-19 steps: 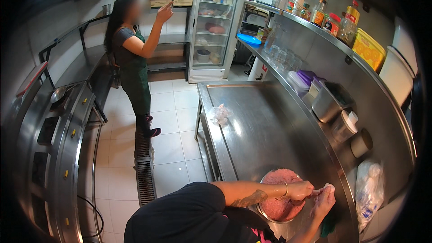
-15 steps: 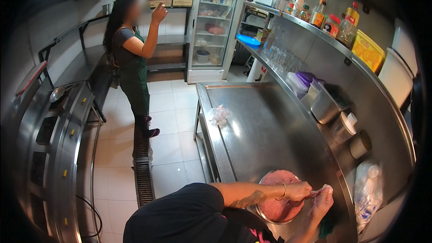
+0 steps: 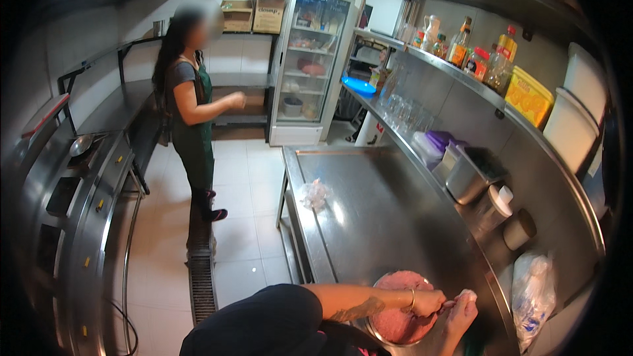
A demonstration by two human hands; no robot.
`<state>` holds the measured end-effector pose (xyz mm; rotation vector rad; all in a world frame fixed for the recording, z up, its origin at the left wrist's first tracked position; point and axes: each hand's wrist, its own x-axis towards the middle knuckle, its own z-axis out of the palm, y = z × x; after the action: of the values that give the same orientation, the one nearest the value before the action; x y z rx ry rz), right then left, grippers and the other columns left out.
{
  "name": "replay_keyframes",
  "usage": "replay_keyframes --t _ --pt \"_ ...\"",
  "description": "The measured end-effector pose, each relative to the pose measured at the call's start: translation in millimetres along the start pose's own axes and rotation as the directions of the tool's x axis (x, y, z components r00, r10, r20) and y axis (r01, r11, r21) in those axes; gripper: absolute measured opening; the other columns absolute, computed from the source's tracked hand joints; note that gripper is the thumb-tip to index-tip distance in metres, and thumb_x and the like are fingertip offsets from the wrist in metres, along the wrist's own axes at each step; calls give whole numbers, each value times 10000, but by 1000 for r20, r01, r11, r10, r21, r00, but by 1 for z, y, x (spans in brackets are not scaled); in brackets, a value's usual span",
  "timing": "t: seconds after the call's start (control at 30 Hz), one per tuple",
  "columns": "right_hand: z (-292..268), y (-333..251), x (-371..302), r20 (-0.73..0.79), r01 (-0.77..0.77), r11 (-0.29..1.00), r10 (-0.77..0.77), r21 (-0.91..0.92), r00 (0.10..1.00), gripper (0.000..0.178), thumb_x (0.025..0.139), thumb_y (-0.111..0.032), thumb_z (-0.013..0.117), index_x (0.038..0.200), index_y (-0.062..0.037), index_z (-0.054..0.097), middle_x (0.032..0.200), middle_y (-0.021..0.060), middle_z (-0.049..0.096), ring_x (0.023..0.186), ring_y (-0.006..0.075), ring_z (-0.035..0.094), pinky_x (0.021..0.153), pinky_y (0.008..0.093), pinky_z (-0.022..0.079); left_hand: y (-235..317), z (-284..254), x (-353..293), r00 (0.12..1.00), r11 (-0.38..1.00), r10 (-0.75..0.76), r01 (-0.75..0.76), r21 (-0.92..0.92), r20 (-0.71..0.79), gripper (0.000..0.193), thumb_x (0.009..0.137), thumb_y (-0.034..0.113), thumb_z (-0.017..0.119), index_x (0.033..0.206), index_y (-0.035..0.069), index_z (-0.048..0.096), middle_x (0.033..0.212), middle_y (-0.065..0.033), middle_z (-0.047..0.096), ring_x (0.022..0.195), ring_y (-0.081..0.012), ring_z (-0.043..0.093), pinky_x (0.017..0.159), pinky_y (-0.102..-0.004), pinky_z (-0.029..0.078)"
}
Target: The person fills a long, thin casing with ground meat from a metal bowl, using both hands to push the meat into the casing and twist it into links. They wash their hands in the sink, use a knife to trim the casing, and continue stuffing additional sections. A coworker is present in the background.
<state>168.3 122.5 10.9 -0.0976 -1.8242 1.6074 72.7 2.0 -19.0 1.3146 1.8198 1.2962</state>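
Note:
A round metal bowl [image 3: 374,333] filled with pink ground meat [image 3: 395,323] stands at the near right end of the steel table. Over its right side my left hand [image 3: 431,302] is closed in a fist, with a bracelet on the wrist. Just right of it, my right hand [image 3: 459,316] has its fingers closed around a small pale lump at their tips. Something thin seems to bridge the two hands, but its kind is too small to tell. Farther off on the table lies a crumpled clear plastic bag [image 3: 316,194].
The steel table [image 3: 369,224] runs away from me. Along its right, shelves hold glasses [image 3: 402,107], bottles [image 3: 459,46], a steel container [image 3: 469,181] and a plastic bag [image 3: 533,293]. A co-worker in a green apron [image 3: 198,118] stands far left, before a glass-door fridge [image 3: 306,66].
The view has tilted up a little, so things sit lower. The co-worker's raised hand has come down to waist height. My hands stay together beside the bowl.

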Motion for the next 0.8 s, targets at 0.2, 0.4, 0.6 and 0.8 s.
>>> replay_keyframes --t 0.2,0.4,0.6,0.8 --pt "-6 16 5 30 52 996 -54 72 998 198 1101 -140 490 942 -32 540 837 17 506 604 75 514 543 227 484 7 -3 -6 998 999 -34 32 -31 -44 227 930 107 483 939 30 696 752 -145 699 704 -274 702 613 -409 525" --pt "-1 22 1 9 55 997 -55 45 998 204 1107 -157 487 953 -44 559 818 -4 510 631 57 509 536 212 437 -31 4 10 985 981 146 -132 143 -90 232 938 100 463 935 23 682 768 -155 703 741 -271 710 637 -416 529" --pt "-5 19 1 3 -1 999 1 44 1000 213 1109 -161 481 945 -48 556 820 -3 514 618 47 506 547 210 447 -26 7 8 989 984 122 -110 142 -80 245 938 100 454 932 -1 677 784 -170 710 745 -294 705 661 -428 529" --pt "-7 19 0 22 134 989 -136 65 990 194 1099 -149 494 936 -62 552 781 -21 501 596 34 450 524 204 405 -9 6 -8 966 973 208 -188 136 -153 250 937 111 466 922 -5 686 791 -188 715 743 -323 704 665 -436 528"
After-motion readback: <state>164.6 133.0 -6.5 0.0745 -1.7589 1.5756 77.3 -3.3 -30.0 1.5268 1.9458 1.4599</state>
